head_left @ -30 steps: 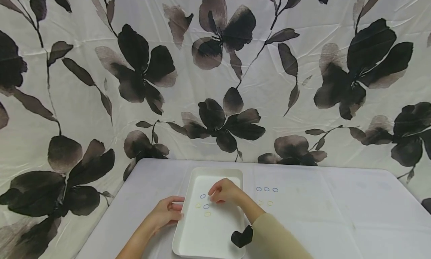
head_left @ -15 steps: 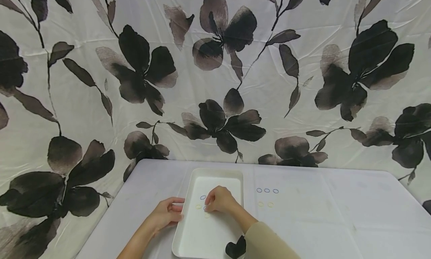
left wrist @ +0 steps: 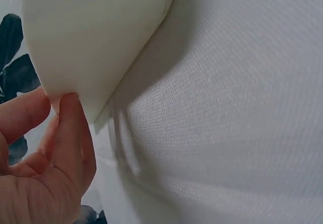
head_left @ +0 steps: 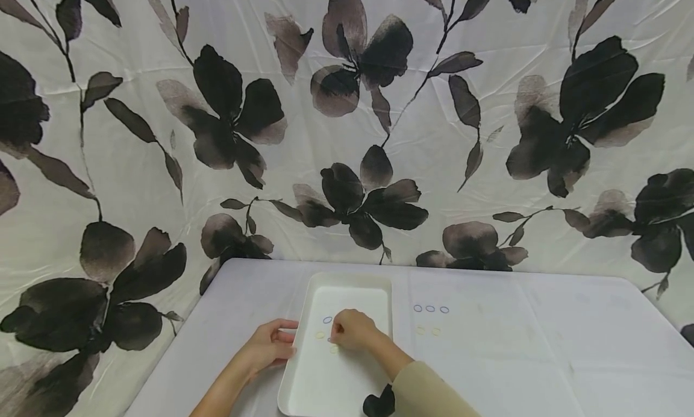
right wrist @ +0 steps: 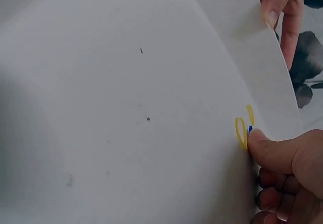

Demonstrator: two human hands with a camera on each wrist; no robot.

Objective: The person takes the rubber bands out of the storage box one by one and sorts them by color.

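A white tray point(head_left: 374, 296) lies on the table in front of me. My left hand point(head_left: 290, 338) grips its left rim, fingers point(left wrist: 65, 133) curled under the edge point(left wrist: 91, 47). My right hand point(head_left: 335, 335) rests inside the tray, fingers curled, its fingertip point(right wrist: 262, 143) pinching a small blue ring point(right wrist: 250, 129) that is mostly hidden. Two yellow rings point(right wrist: 241, 132) lie right beside it. Another blue ring point(head_left: 328, 320) sits just beyond the hand.
Right of the tray, on the white tablecloth point(head_left: 515, 344), lie three blue rings point(head_left: 430, 309) in a row and two yellow rings point(head_left: 428, 331) below them. A flower-print sheet point(head_left: 347, 134) hangs behind the table. The table's left edge is close to my left arm.
My right hand has slid left and nearer to me across the tray, onto the blue ring among the yellow ones. The left hand has kept its grip on the rim.
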